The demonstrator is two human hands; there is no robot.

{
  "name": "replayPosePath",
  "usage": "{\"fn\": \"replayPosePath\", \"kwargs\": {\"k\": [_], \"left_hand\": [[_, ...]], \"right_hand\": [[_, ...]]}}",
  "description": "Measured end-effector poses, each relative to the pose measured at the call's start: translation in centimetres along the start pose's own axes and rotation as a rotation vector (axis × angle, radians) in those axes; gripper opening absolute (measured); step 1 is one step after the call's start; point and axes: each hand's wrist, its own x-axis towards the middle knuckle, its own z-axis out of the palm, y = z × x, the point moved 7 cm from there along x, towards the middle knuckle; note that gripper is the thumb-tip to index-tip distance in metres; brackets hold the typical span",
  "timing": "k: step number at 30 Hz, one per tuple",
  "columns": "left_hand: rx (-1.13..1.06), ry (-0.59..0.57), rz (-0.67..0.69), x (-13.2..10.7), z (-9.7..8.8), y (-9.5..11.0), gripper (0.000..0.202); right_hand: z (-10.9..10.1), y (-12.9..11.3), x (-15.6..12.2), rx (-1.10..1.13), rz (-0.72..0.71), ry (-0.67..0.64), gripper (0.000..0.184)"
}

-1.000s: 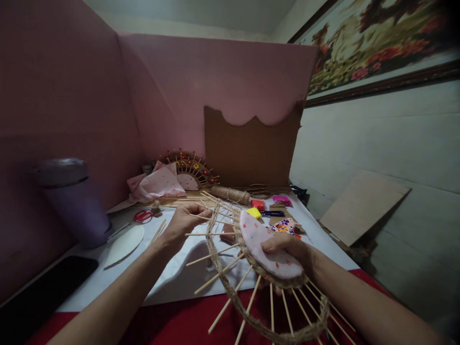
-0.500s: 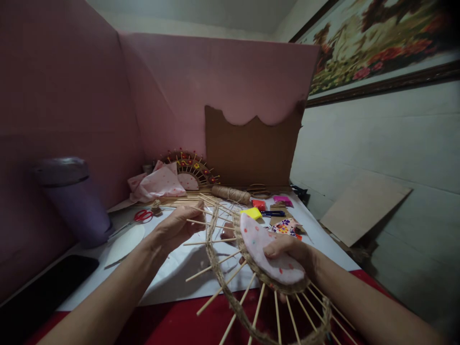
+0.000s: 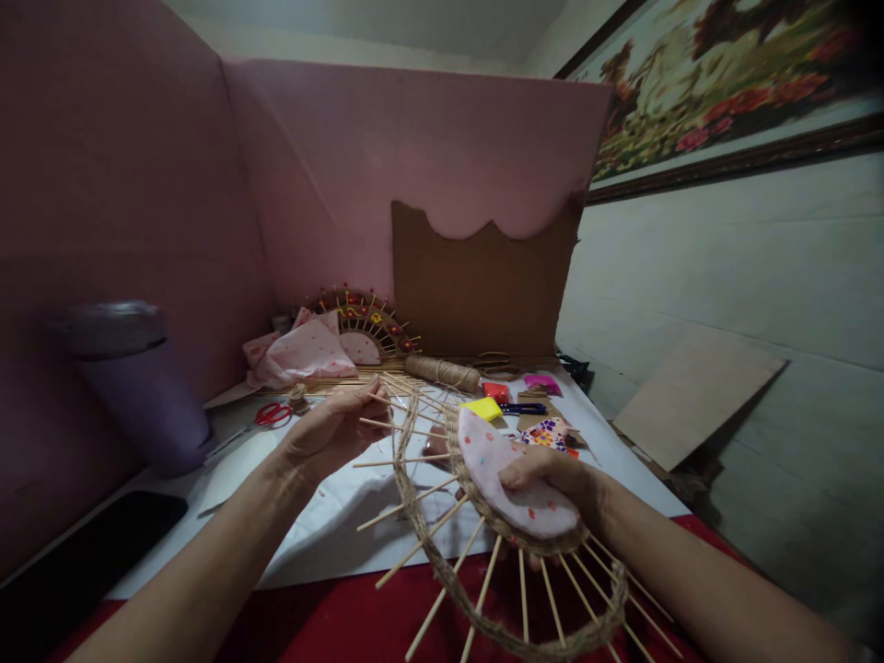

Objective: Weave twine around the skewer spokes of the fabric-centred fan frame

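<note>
My right hand (image 3: 552,479) grips a half-round fan frame by its dotted cloth-covered centre (image 3: 515,479), thumb on top, other fingers hidden underneath. Thin wooden sticks (image 3: 487,580) spread out from this centre, and a braided twine band (image 3: 432,552) weaves through them in an arc. At the frame's upper left, my left hand (image 3: 349,416) is closed in a pinch at the end of one stick. Whether a loose piece of twine is also in those fingers I cannot tell.
Beyond the frame lie a twine roll (image 3: 442,371), yellow packet (image 3: 482,409), blue cutter (image 3: 523,409) and patterned cloth scrap (image 3: 549,433). Red-handled scissors (image 3: 273,415), a purple bottle (image 3: 142,387) and a black phone-like slab (image 3: 103,543) are at left. A finished fan (image 3: 369,318) stands behind.
The fan frame has shifted slightly left and tilted a little in my right hand. My left hand has moved slightly left and up, its fingers still pinched by the stick ends.
</note>
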Motion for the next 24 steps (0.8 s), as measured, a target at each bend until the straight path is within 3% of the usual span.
{"fn": "replayPosePath", "kwargs": {"k": [4,8,11,16,20,24], "left_hand": [[0.079,-0.043,0.049,-0.2,0.1,1.0,0.010],[0.267,-0.031,0.166,-0.1,-0.5,2.3,0.010],[0.452,0.014,0.275,-0.1,-0.7,3.2,0.008],[0.724,0.005,0.424,-0.5,1.0,3.6,0.004],[1.069,-0.077,0.691,-1.4,2.8,3.7,0.007],[1.190,-0.034,0.783,-1.3,2.3,3.8,0.007]], "right_hand": [[0.8,-1.1,-0.4,-0.009,-0.048,0.014,0.037],[1.6,-1.4,-0.6,-0.043,0.016,-0.016,0.038],[1.0,-1.7,-0.5,-0.081,0.007,0.064,0.034],[0.2,-2.0,-0.3,-0.188,-0.026,0.189,0.037],[0.6,-2.0,-0.3,-0.222,-0.002,0.192,0.041],[0.8,-1.8,-0.2,-0.226,0.018,0.185,0.040]]}}
